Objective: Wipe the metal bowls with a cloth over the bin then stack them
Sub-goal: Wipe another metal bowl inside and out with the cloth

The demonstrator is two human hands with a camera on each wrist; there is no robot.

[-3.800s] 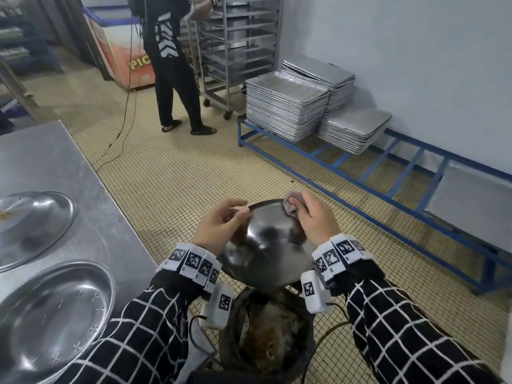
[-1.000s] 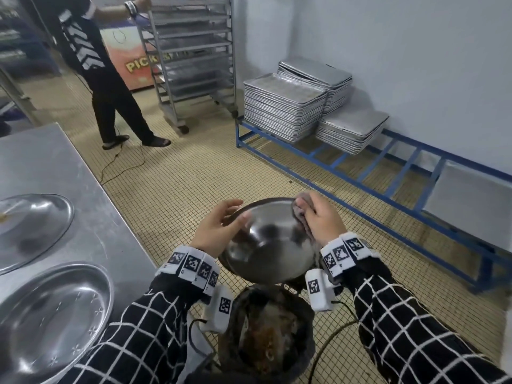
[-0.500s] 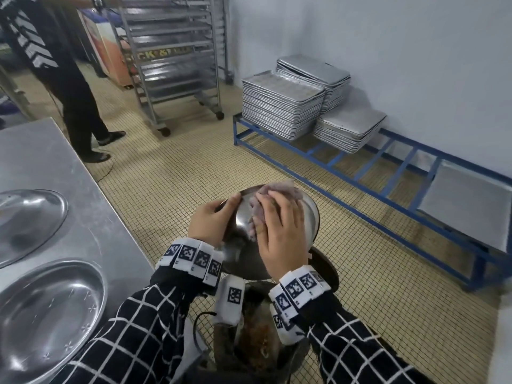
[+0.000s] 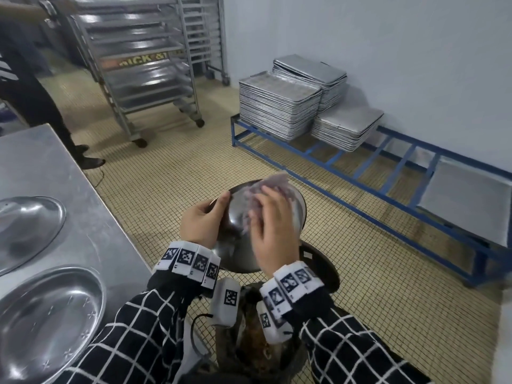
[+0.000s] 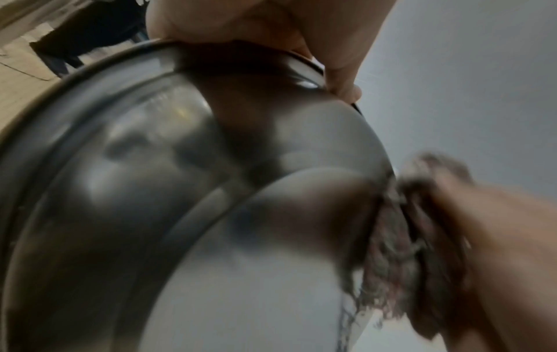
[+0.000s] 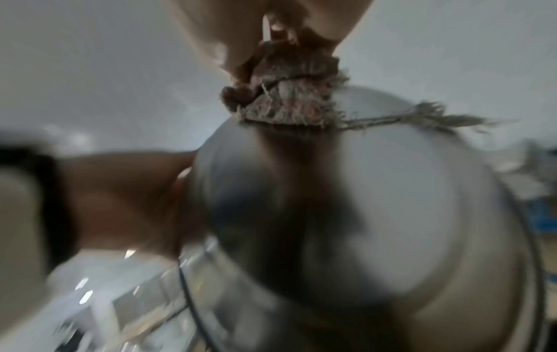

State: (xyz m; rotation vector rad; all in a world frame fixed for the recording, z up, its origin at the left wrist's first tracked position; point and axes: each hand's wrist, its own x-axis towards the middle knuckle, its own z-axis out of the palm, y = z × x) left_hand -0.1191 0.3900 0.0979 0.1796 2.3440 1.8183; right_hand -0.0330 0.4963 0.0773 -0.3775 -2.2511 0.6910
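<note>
The left hand point(image 4: 200, 223) grips the rim of the metal bowl point(image 4: 235, 245), held tilted with its underside up over the bin point(image 4: 257, 353). The right hand point(image 4: 273, 231) presses the frayed cloth point(image 4: 270, 184) against the bowl's outer curve, fingers curled on it. Two more bowls point(image 4: 47, 322) lie on the tabletop point(image 4: 83, 225) to the left.

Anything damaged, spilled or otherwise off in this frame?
The cloth is badly frayed: loose threads trail off its edge across the metal bowl that the right hand is wiping. The left hand holds the bowl over the bin. No spill is visible.
</note>
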